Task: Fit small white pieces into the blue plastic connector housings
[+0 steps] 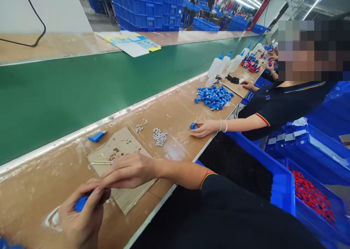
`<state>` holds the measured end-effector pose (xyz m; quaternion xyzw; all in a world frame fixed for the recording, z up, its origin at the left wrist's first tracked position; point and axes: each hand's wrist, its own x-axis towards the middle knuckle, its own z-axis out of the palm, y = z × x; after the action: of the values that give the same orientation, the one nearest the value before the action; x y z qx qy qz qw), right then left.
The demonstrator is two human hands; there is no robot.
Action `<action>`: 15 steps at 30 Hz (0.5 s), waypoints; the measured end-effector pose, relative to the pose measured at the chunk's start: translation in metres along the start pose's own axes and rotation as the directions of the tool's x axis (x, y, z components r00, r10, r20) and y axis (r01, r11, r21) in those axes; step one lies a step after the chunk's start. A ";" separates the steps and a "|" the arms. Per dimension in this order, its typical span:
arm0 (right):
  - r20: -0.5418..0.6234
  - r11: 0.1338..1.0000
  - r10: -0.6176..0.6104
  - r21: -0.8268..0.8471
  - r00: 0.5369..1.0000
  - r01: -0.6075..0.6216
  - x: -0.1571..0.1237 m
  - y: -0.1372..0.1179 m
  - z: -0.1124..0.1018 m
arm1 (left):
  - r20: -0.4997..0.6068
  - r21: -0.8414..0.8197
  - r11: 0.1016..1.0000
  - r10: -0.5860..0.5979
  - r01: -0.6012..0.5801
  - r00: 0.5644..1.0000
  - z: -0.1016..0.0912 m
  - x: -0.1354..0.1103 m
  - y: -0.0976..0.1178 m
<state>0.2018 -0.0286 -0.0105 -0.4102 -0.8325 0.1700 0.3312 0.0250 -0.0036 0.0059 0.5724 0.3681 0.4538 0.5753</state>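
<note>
My left hand (83,214) is closed around a small blue plastic part (81,204), only partly visible between thumb and fingers. Over it reaches my right hand (128,171), its fingertips pinched together against the left fingers; whatever they grip is hidden. Just beyond my hands lies a piece of corrugated cardboard (131,198) with brown spots and several thin pale sticks (101,163) on it. Another blue part (97,136) rests near the bench's far edge. Small grey pieces (159,137) are heaped to the right of the cardboard.
A co-worker's hand (204,127) holds a blue part on the same bench. Beyond it are a pile of blue parts (213,96) and white bottles (215,67). A green conveyor belt (68,92) runs behind. Blue bins, one with red parts (311,196), stand at right.
</note>
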 end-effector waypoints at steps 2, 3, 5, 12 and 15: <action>-0.005 1.000 -0.003 0.008 1.000 0.003 0.000 -0.003 -0.001 | -0.016 0.004 1.000 -0.022 0.022 1.000 -0.001 0.000 -0.001; -0.006 1.000 0.000 0.010 1.000 0.000 0.000 -0.004 -0.002 | -0.019 0.013 0.999 -0.037 0.037 0.999 -0.003 -0.001 -0.003; 0.004 1.000 0.007 0.017 1.000 -0.007 0.000 -0.005 -0.002 | -0.035 0.024 0.998 -0.058 0.059 0.998 -0.007 -0.002 -0.005; -0.177 0.998 -0.053 0.032 0.983 0.060 0.016 -0.004 0.005 | -0.054 0.086 0.995 -0.046 0.050 0.998 -0.003 0.000 0.000; -0.222 0.989 -0.145 -0.040 0.964 0.140 0.015 -0.004 0.002 | -0.031 0.117 0.993 -0.009 0.013 0.999 -0.007 0.000 0.001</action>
<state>0.1916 -0.0186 -0.0033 -0.3698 -0.8192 0.0883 0.4294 0.0187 -0.0014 0.0060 0.5961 0.4059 0.4371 0.5375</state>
